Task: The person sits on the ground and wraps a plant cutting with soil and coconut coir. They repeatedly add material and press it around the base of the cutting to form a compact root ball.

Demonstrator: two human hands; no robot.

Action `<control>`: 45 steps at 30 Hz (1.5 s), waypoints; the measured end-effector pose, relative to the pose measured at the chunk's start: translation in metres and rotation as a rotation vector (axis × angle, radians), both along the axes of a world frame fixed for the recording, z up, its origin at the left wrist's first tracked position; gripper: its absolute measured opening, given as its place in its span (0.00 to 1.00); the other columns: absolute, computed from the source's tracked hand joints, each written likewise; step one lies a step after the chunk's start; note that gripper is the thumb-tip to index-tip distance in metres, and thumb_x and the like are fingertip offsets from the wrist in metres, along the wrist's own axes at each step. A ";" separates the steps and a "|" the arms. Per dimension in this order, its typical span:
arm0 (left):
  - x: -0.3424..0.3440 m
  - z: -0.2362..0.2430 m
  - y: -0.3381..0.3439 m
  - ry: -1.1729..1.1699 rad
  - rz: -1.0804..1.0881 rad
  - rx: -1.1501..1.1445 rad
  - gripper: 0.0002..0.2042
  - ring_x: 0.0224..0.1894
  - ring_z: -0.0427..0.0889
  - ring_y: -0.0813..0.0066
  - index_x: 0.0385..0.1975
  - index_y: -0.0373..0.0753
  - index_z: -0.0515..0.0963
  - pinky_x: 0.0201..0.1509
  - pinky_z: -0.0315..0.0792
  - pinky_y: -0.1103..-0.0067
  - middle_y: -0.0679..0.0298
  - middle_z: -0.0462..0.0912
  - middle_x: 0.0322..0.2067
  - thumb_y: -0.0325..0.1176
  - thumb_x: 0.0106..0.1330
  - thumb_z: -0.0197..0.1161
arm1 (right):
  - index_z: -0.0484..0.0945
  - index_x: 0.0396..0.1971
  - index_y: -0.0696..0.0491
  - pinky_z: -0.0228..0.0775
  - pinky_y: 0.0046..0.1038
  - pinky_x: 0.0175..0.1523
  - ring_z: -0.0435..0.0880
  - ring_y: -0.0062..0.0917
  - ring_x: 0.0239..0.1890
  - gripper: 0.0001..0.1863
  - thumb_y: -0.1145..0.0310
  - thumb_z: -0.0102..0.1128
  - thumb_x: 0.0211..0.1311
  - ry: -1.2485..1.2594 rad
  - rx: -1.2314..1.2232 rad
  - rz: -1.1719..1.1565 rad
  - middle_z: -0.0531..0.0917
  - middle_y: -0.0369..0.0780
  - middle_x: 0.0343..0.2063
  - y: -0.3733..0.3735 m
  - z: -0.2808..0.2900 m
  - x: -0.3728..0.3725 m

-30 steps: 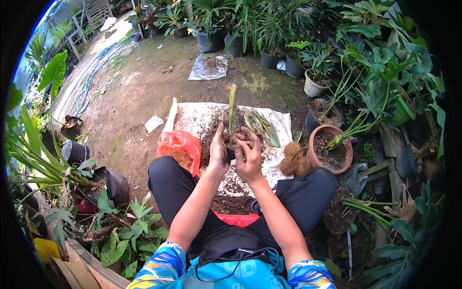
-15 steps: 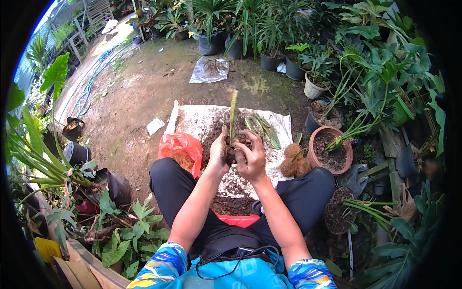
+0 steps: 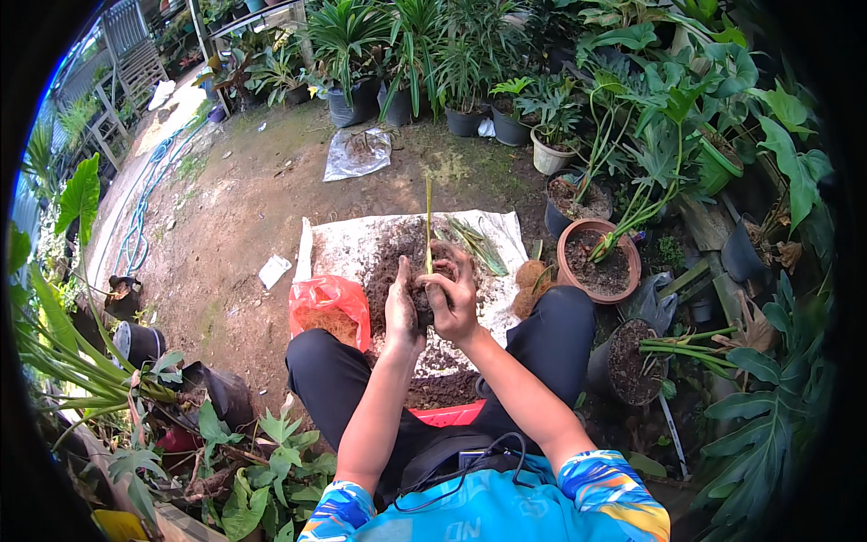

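Observation:
A clump of dark soil (image 3: 421, 307) sits between my two soiled hands, with a long narrow green leaf cutting (image 3: 429, 212) standing upright from it. My left hand (image 3: 401, 309) presses along the clump's left side, fingers together. My right hand (image 3: 454, 298) curls round the other side, its thumb and fingers close to the leaf's base. The palms and fingers hide most of the clump. Below and behind them, loose soil (image 3: 384, 271) lies heaped on a white sheet (image 3: 325, 237). More cut green leaves (image 3: 483, 242) rest on the sheet to the right.
A red plastic bag (image 3: 332, 298) with brown fibre stands left of my hands. Brown fibrous balls (image 3: 531, 278) lie beside my right knee. A terracotta-coloured pot (image 3: 567, 262) and a dark pot (image 3: 632, 361) are at the right. Several potted plants line the back; a blue hose (image 3: 135, 230) runs along the left.
The leaf has turned from showing its broad face to nearly edge-on, as my hands rotate the clump. My view has shifted, and my right knee has moved inward, covering part of the fibrous balls.

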State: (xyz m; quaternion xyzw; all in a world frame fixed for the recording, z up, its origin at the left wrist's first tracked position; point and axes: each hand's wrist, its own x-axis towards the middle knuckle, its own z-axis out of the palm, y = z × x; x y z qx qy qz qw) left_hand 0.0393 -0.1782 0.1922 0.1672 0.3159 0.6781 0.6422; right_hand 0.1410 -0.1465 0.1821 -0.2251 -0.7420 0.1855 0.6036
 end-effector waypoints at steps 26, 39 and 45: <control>0.036 -0.033 0.057 -0.165 -0.074 -0.093 0.13 0.32 0.79 0.74 0.36 0.43 0.77 0.36 0.76 0.76 0.68 0.79 0.28 0.45 0.74 0.51 | 0.85 0.28 0.56 0.61 0.43 0.62 0.73 0.44 0.58 0.10 0.65 0.59 0.58 -0.169 0.202 -0.204 0.81 0.45 0.44 0.033 -0.014 0.037; 0.062 0.006 0.034 -0.106 0.059 -0.078 0.13 0.35 0.81 0.73 0.38 0.44 0.78 0.42 0.77 0.75 0.67 0.79 0.30 0.47 0.69 0.58 | 0.84 0.30 0.54 0.58 0.43 0.65 0.70 0.45 0.61 0.13 0.65 0.50 0.62 -0.086 0.163 -0.257 0.79 0.46 0.51 0.025 -0.005 0.048; 0.068 0.016 0.024 -0.071 0.120 -0.094 0.11 0.38 0.79 0.74 0.39 0.44 0.77 0.43 0.76 0.77 0.66 0.80 0.32 0.44 0.71 0.56 | 0.82 0.33 0.56 0.58 0.45 0.64 0.70 0.50 0.59 0.16 0.60 0.50 0.64 -0.018 0.165 -0.210 0.78 0.50 0.49 0.013 0.009 0.054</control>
